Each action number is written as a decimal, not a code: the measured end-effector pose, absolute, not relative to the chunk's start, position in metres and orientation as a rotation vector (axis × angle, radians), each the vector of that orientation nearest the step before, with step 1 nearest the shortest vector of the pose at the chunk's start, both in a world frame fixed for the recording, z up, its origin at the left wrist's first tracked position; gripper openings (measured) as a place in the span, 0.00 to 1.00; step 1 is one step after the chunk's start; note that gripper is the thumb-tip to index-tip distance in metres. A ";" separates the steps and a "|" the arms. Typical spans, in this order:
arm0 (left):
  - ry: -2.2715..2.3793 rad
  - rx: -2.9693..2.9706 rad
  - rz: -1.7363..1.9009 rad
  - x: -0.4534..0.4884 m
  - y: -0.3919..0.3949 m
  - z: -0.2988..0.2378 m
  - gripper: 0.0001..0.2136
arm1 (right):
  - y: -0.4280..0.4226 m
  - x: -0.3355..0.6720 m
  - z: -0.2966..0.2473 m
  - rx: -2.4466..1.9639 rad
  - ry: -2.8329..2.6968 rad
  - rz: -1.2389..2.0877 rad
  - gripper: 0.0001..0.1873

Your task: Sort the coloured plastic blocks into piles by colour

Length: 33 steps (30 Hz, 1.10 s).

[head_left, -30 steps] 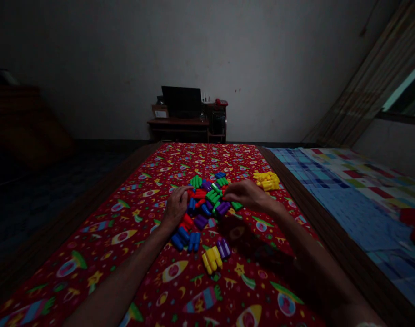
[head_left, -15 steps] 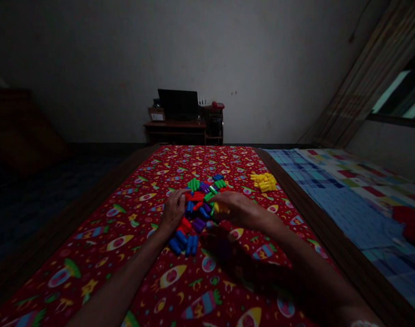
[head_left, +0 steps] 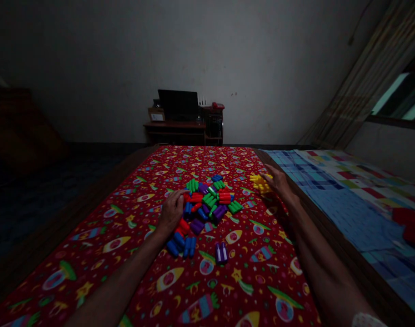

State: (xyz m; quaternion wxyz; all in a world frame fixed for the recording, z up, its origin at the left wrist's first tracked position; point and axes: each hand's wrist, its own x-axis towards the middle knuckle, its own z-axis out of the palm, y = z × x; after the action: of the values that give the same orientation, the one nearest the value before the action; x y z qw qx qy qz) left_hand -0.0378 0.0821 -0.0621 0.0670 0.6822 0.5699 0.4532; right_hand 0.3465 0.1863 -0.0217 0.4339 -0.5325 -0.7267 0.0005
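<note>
A mixed pile of plastic toy blocks, each like short rods joined side by side, lies on the red patterned cloth. It includes green blocks, red blocks, purple blocks and blue blocks. My left hand rests against the pile's left edge, fingers stretched out near a red block, holding nothing that I can see. To the right lies a separate heap of yellow blocks. My right hand is at that heap's right side, fingers apart. One purple block lies alone nearer to me.
Brown edging borders the cloth. Blue plaid bedding lies along the right. A desk with a dark monitor stands against the far wall. A curtain hangs at the right by a window.
My right hand has moved right from the mixed pile, where it held a yellow block, to the yellow heap, and has opened. The left hand has barely shifted.
</note>
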 end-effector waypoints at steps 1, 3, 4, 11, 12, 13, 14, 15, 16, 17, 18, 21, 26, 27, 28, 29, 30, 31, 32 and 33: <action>1.715 2.041 1.363 -0.038 0.081 -0.061 0.18 | 0.185 0.340 -0.019 -1.307 -1.786 0.041 0.24; 1.704 1.991 1.378 -0.037 0.079 -0.060 0.19 | 0.180 0.320 -0.017 -1.245 -1.757 0.185 0.23; 1.700 1.959 1.403 -0.037 0.078 -0.060 0.19 | 0.177 0.308 -0.018 -1.205 -1.766 0.283 0.25; 1.716 1.702 1.639 -0.048 0.087 -0.067 0.20 | 0.183 0.228 -0.045 -1.129 -1.969 0.688 0.32; 1.707 1.654 1.641 -0.051 0.090 -0.070 0.20 | 0.191 0.222 -0.046 -1.150 -1.960 0.703 0.33; 1.701 1.601 1.630 -0.055 0.093 -0.072 0.21 | 0.200 0.217 -0.046 -1.170 -1.949 0.721 0.34; 1.700 1.553 1.605 -0.058 0.097 -0.075 0.22 | 0.208 0.213 -0.045 -1.183 -1.940 0.752 0.35; 1.698 1.521 1.566 -0.061 0.100 -0.077 0.22 | 0.216 0.208 -0.045 -1.186 -1.934 0.793 0.37; 1.696 1.506 1.518 -0.064 0.103 -0.079 0.23 | 0.222 0.203 -0.045 -1.181 -1.932 0.838 0.38; 1.693 1.506 1.471 -0.066 0.105 -0.080 0.24 | 0.225 0.198 -0.046 -1.164 -1.939 0.882 0.39; 1.684 1.519 1.429 -0.068 0.107 -0.080 0.24 | 0.227 0.191 -0.047 -1.131 -1.955 0.923 0.40; 1.615 1.559 1.338 -0.071 0.108 -0.077 0.25 | 0.217 0.170 -0.051 -0.957 -2.053 1.048 0.43; 1.464 1.614 1.268 -0.082 0.104 -0.071 0.30 | 0.168 0.145 -0.051 -0.692 -2.199 1.258 0.47; 1.431 1.635 1.255 -0.086 0.103 -0.071 0.30 | 0.156 0.144 -0.049 -0.658 -2.214 1.285 0.46; 1.397 1.653 1.241 -0.089 0.102 -0.072 0.31 | 0.145 0.144 -0.046 -0.623 -2.228 1.309 0.44; 1.367 1.667 1.229 -0.091 0.101 -0.073 0.31 | 0.136 0.146 -0.043 -0.591 -2.245 1.323 0.43; 1.340 1.684 1.208 -0.093 0.101 -0.074 0.31 | 0.128 0.151 -0.039 -0.567 -2.254 1.321 0.41; 1.319 1.701 1.183 -0.095 0.101 -0.075 0.31 | 0.123 0.157 -0.034 -0.563 -2.248 1.300 0.40; 1.305 1.720 1.154 -0.095 0.101 -0.075 0.30 | 0.119 0.165 -0.031 -0.590 -2.225 1.256 0.39; 1.301 1.739 1.129 -0.095 0.102 -0.075 0.30 | 0.116 0.175 -0.028 -0.655 -2.188 1.191 0.38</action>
State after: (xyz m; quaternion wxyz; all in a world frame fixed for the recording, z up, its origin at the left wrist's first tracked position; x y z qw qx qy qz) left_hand -0.0953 0.1015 -0.0749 0.3399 0.6682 0.4998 0.4337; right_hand 0.1749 0.1163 -0.0279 0.2791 -0.2441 -0.8157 0.4440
